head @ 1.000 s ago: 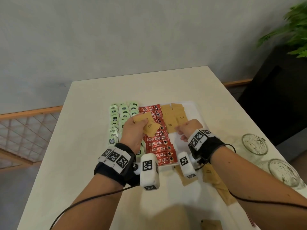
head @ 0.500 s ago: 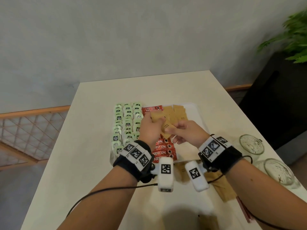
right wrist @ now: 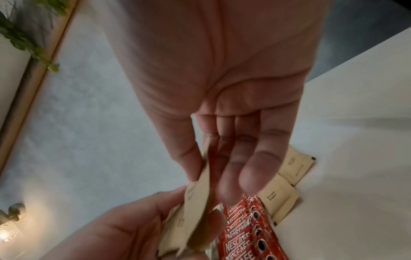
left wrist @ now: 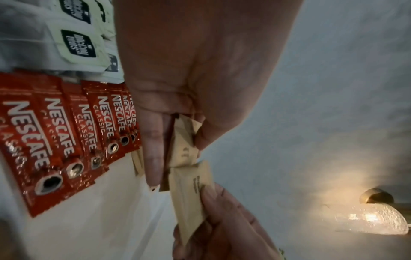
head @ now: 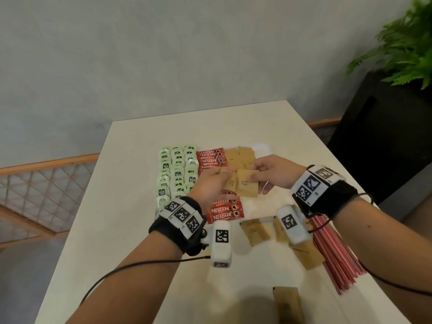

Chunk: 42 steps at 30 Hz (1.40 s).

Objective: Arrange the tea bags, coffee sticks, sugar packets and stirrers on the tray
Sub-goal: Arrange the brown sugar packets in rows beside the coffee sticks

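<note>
A pale table [head: 140,206] stands against a grey wall, with a white tray [head: 265,149] towards its far edge. On the tray lie three columns of green tea bags [head: 177,169], then a column of red coffee sticks [head: 211,157], then a few brown sugar packets [head: 243,155] at the tray's far right. A second ago the two hands were apart, the right one low over the tray; now they have met above the tray's middle, which suggests one packet is passing across for the next placement. The left hand [head: 210,185] has thumb and fingers curled round a small fan of packets [head: 230,183]. The right hand [head: 273,173] pinches a single sugar packet [head: 246,183] between thumb and forefinger, its other fingers fairly straight beneath. More sugar packets [head: 254,230] lie loose near the table's near edge, and the red stirrers [head: 336,253] lie bundled at the near right, not yet on the tray, so the sugar column is still being filled.
</note>
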### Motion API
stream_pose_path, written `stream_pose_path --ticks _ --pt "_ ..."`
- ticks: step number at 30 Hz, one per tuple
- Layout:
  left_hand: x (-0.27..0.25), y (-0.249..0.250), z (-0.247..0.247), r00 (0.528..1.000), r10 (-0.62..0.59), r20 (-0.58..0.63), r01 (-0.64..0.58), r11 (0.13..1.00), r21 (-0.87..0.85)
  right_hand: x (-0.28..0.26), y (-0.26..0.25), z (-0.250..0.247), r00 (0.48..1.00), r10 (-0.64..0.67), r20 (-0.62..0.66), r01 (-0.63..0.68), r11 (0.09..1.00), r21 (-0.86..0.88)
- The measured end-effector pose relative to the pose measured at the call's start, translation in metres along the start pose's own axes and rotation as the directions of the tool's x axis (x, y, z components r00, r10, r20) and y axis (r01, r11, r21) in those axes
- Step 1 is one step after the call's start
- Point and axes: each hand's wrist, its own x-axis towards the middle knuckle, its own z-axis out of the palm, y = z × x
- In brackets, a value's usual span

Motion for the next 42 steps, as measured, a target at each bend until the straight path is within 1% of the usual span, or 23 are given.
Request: stream_pose_path --ticks 2,5,7,10,13,15,17,18,20,22,24,28,31,35,37,38,40,42 --pt "-0.003 -0.001 0.002 0.998 -0.004 0.058 0.008 0.997 -0.075 0.004 0.001 -0.003 0.998 -0.027 -0.063 0.025 0.999 -0.036" --pt "0.0 -0.004 0.001 0.994 0.051 0.098 -0.044 0.996 -0.071 0.007 0.003 -0.001 0.986 -0.077 -0.148 0.08 0.997 0.014" --pt "0.004 -0.003 0.002 0.994 0.087 0.058 -0.082 0.993 -0.079 0.009 0.003 0.001 0.977 -0.077 -0.2 0.094 0.992 0.081" --pt "0.008 0.005 0.005 0.993 0.114 -0.013 -0.114 0.981 -0.156 0.014 0.002 0.001 0.976 -0.056 -0.213 0.084 0.988 0.126" --pt "0.012 0.013 0.005 0.992 0.119 -0.031 -0.122 0.976 -0.18 0.022 0.0 -0.008 0.971 -0.023 -0.24 0.075 0.974 0.213" --pt "0.019 0.015 -0.002 0.991 0.1 -0.091 -0.114 0.979 -0.168 0.031 0.004 -0.018 0.955 0.026 -0.296 0.067 0.951 0.3" --pt "0.024 0.014 -0.011 0.985 0.082 -0.153 -0.109 0.979 -0.173 0.042 0.016 -0.027 0.927 0.118 -0.356 0.021 0.932 0.362" --pt "0.026 0.014 -0.016 0.981 0.071 -0.179 -0.106 0.976 -0.192 0.049 0.024 -0.031 0.909 0.174 -0.379 -0.026 0.931 0.365" --pt "0.027 0.012 -0.025 0.976 0.056 -0.212 -0.101 0.972 -0.21 0.06 0.042 -0.034 0.865 0.294 -0.407 -0.165 0.932 0.323" --pt "0.029 0.01 -0.032 0.969 0.062 -0.241 -0.108 0.977 -0.183 0.068 0.054 -0.032 0.83 0.378 -0.41 -0.299 0.922 0.246" --pt "0.029 0.008 -0.038 0.96 0.094 -0.264 -0.132 0.982 -0.131 0.074 0.062 -0.028 0.825 0.405 -0.393 -0.36 0.914 0.186" --pt "0.027 0.005 -0.042 0.957 0.143 -0.252 -0.163 0.985 -0.059 0.084 0.062 -0.023 0.837 0.394 -0.379 -0.374 0.919 0.127" --pt "0.028 0.004 -0.044 0.968 0.118 -0.22 -0.132 0.99 -0.05 0.089 0.057 -0.022 0.844 0.39 -0.369 -0.388 0.918 0.082" --pt "0.031 0.001 -0.045 0.977 0.081 -0.195 -0.092 0.994 -0.051 0.092 0.054 -0.021 0.834 0.412 -0.367 -0.423 0.905 0.055" --pt "0.033 -0.001 -0.044 0.977 0.086 -0.195 -0.096 0.995 -0.039 0.091 0.055 -0.021 0.829 0.401 -0.389 -0.418 0.907 0.044" --pt "0.034 -0.002 -0.043 0.975 0.093 -0.2 -0.102 0.994 -0.035 0.09 0.055 -0.023 0.828 0.379 -0.412 -0.412 0.911 0.011" --pt "0.036 -0.003 -0.04 0.973 0.107 -0.204 -0.117 0.992 -0.038 0.084 0.054 -0.026 0.836 0.314 -0.451 -0.37 0.928 -0.04" --pt "0.038 -0.004 -0.035 0.971 0.111 -0.21 -0.125 0.991 -0.053 0.077 0.05 -0.026 0.873 0.24 -0.424 -0.24 0.969 0.054"
